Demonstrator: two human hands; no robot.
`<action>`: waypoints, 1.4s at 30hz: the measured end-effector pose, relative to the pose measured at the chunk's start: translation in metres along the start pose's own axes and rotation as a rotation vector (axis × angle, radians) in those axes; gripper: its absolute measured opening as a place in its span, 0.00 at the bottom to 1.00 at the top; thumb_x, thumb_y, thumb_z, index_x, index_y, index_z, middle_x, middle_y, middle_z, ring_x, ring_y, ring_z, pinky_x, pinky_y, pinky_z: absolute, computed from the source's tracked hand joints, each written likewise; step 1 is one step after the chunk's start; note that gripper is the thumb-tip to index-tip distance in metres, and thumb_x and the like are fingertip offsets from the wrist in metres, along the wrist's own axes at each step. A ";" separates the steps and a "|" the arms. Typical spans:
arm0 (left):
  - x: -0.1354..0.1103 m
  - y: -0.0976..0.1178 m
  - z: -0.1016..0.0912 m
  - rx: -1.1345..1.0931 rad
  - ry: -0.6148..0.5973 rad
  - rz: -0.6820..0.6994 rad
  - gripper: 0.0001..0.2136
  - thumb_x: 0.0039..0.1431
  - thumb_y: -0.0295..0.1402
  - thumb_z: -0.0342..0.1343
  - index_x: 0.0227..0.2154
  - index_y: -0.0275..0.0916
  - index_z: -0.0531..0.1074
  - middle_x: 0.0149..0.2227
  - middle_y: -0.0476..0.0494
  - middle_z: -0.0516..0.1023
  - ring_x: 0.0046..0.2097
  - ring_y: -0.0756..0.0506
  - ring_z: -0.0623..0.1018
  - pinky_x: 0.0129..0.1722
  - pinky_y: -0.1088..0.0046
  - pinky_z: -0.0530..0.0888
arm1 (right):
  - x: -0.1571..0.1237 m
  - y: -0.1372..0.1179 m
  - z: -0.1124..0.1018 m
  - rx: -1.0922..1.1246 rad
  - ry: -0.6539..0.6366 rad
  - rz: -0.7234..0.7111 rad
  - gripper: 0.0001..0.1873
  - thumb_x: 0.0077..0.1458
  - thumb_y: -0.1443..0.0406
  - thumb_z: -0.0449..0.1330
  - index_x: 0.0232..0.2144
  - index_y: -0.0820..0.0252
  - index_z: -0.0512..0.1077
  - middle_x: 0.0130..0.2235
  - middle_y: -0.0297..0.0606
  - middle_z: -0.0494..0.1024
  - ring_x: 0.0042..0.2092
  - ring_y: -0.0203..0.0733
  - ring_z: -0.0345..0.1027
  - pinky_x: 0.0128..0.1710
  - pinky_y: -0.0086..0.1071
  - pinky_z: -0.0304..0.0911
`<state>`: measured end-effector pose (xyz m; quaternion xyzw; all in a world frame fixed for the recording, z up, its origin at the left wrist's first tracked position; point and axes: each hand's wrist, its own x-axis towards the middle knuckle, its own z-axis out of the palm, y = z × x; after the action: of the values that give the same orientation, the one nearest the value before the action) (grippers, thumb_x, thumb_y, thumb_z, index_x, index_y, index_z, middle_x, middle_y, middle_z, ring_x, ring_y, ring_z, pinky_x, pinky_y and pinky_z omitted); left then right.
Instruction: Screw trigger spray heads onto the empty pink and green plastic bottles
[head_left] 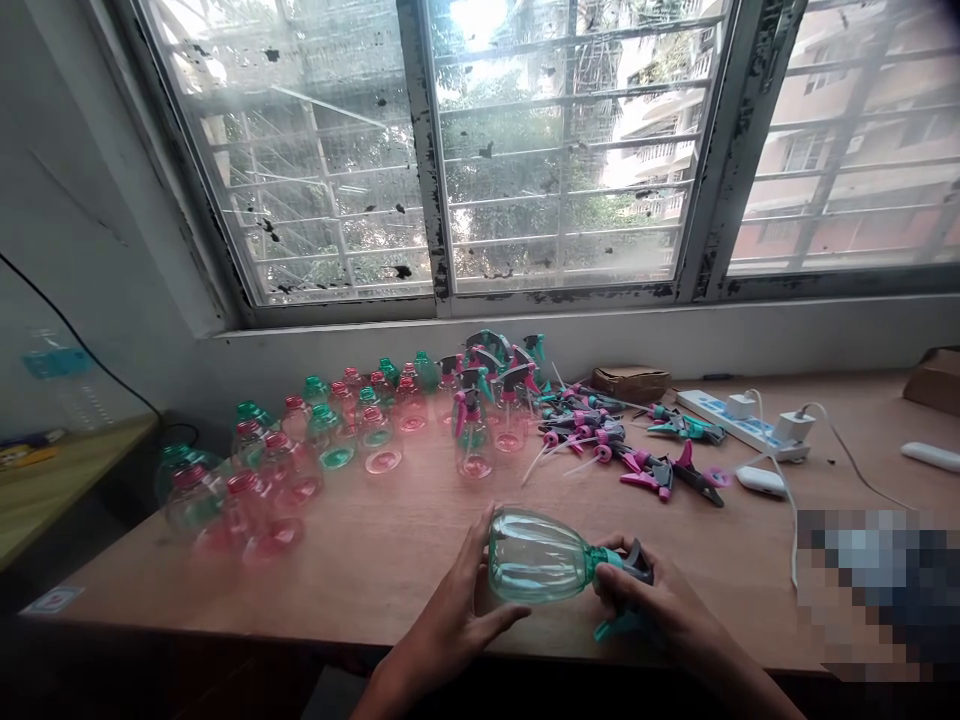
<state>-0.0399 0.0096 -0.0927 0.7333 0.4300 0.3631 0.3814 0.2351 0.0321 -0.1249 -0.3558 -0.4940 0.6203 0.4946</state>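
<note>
A clear green spray bottle (pixel 536 556) lies on its side in the air over the table's front edge, its base to the left. My left hand (pixel 465 600) cups that base, fingers along the far side and thumb apart below. At the bottle's neck, my right hand (pixel 637 590) is closed around the grey and teal trigger sprayer (pixel 636 562), which sits on the neck. Whether its thread is fully tight cannot be seen. Beyond my hands stand pink and green spray bottles with sprayers fitted (pixel 475 440).
Several open pink and green bottles (pixel 382 440) stand at the left. Loose trigger sprayers (pixel 592 425) lie in a heap right of centre. Behind them are a cardboard box (pixel 630 382) and a white power strip (pixel 735 420) with cables. A blurred patch covers the right front.
</note>
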 end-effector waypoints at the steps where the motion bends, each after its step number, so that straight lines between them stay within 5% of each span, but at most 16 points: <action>1: -0.001 -0.001 0.000 0.024 0.005 0.009 0.47 0.61 0.32 0.65 0.74 0.52 0.40 0.77 0.42 0.46 0.76 0.36 0.51 0.74 0.53 0.51 | 0.000 0.000 0.000 0.001 -0.001 -0.001 0.23 0.51 0.51 0.75 0.36 0.61 0.73 0.25 0.33 0.79 0.26 0.40 0.70 0.27 0.32 0.65; 7: -0.001 -0.001 -0.001 0.044 0.003 -0.008 0.51 0.58 0.35 0.68 0.74 0.50 0.38 0.77 0.40 0.46 0.76 0.35 0.50 0.74 0.54 0.50 | -0.002 0.001 -0.001 -0.012 -0.028 -0.001 0.22 0.53 0.52 0.74 0.37 0.61 0.73 0.26 0.33 0.79 0.27 0.40 0.71 0.29 0.32 0.66; 16: 0.000 -0.004 -0.001 0.081 0.044 -0.005 0.43 0.63 0.35 0.63 0.74 0.53 0.44 0.76 0.43 0.51 0.75 0.35 0.51 0.73 0.50 0.50 | 0.000 0.000 0.000 -0.023 -0.010 -0.005 0.23 0.51 0.51 0.74 0.37 0.61 0.73 0.25 0.33 0.79 0.26 0.40 0.71 0.27 0.32 0.65; 22: 0.000 0.002 -0.001 0.096 0.043 -0.048 0.49 0.58 0.36 0.68 0.74 0.48 0.42 0.76 0.38 0.49 0.75 0.32 0.51 0.73 0.50 0.50 | -0.002 -0.002 -0.001 -0.086 -0.019 0.011 0.23 0.52 0.49 0.73 0.36 0.60 0.73 0.25 0.33 0.79 0.27 0.40 0.71 0.29 0.32 0.65; 29: 0.001 0.008 0.001 0.093 0.037 0.005 0.41 0.67 0.35 0.59 0.74 0.51 0.40 0.75 0.42 0.53 0.75 0.36 0.52 0.73 0.51 0.50 | -0.004 -0.002 -0.002 -0.121 -0.010 0.023 0.22 0.53 0.49 0.72 0.37 0.59 0.73 0.25 0.34 0.80 0.27 0.41 0.72 0.29 0.32 0.65; 36: 0.003 0.003 -0.001 0.088 0.042 -0.022 0.44 0.60 0.40 0.66 0.74 0.45 0.47 0.74 0.35 0.57 0.73 0.30 0.57 0.72 0.50 0.54 | -0.003 0.000 -0.003 -0.082 -0.021 0.021 0.23 0.53 0.50 0.73 0.38 0.60 0.72 0.25 0.33 0.80 0.27 0.40 0.72 0.30 0.32 0.66; 42: 0.000 -0.001 0.002 0.046 0.056 0.001 0.44 0.63 0.33 0.63 0.74 0.52 0.42 0.76 0.44 0.51 0.75 0.36 0.54 0.73 0.54 0.54 | -0.002 -0.003 0.000 -0.080 -0.009 0.012 0.24 0.52 0.49 0.73 0.37 0.60 0.73 0.25 0.34 0.79 0.27 0.42 0.71 0.29 0.34 0.66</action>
<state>-0.0384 0.0099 -0.0943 0.7318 0.4484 0.3735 0.3521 0.2364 0.0303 -0.1220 -0.3754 -0.5187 0.6045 0.4740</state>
